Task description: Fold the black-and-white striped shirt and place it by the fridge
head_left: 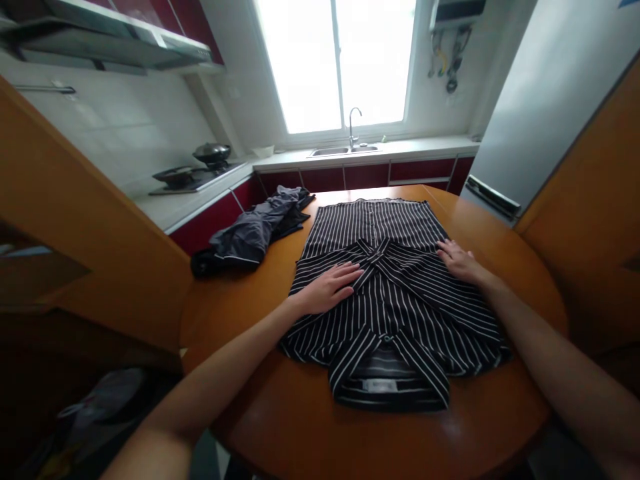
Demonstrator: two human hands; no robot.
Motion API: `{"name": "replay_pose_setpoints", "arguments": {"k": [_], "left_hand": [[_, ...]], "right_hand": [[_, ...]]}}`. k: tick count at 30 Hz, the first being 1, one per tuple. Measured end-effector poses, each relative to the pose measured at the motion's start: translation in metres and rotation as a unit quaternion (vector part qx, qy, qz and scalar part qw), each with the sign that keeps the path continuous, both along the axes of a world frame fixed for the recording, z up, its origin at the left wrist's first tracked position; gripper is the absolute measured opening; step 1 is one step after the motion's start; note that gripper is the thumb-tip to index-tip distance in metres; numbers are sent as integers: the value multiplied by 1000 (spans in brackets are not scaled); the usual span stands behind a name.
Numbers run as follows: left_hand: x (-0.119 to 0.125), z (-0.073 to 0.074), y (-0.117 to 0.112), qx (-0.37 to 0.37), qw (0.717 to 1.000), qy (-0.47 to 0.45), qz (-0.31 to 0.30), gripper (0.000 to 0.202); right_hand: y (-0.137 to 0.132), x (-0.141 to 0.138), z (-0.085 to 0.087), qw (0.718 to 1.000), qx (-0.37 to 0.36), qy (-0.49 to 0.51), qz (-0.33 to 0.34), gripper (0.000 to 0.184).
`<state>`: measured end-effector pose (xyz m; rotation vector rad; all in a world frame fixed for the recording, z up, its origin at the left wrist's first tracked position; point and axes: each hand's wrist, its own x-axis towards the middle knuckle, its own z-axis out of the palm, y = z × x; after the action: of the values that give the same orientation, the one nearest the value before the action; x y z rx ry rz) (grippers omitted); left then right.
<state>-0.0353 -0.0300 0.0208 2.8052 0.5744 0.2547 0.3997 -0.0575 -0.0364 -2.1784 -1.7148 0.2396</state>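
Observation:
A black shirt with white stripes (400, 300) lies spread on the wooden table, its collar and inner label toward me and its hem at the far side. Both sleeves are folded inward across the front, and their cuffs cross near the middle. My left hand (327, 288) rests flat on the sleeve at the left, fingers stretched out beside the crossed cuffs. On the shirt's right edge lies my right hand (463, 261), palm down with its fingers apart. Neither hand grips the cloth.
A heap of grey and black clothes (255, 230) lies on the left of the round-edged table (520, 267). Beyond are a stove with a pan (175, 175) and a lidded pot (212, 153), a sink with a tap (352, 127), and a fridge (530, 113) at the right.

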Motion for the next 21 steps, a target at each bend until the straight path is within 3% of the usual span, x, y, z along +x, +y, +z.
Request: {"name": "replay_pose_setpoints", "arguments": {"k": [7,14,17,21], "left_hand": [[-8,2,-31,-15,999,31,-34,58],[-13,5,-62,-20,992,74,-101,58],[-12,9,-62,-35,993,54,-97,55],[-9,23,-68,-54,996,-7,-75,54]], "right_hand": [[2,1,-5,998,-49,-25,3,63],[-3,-5,6,997,-63,-26,19,64],[-6,-7,9,997,-65,-29,23,63],[-7,-9,12,997,-70,-30,25,63]]}}
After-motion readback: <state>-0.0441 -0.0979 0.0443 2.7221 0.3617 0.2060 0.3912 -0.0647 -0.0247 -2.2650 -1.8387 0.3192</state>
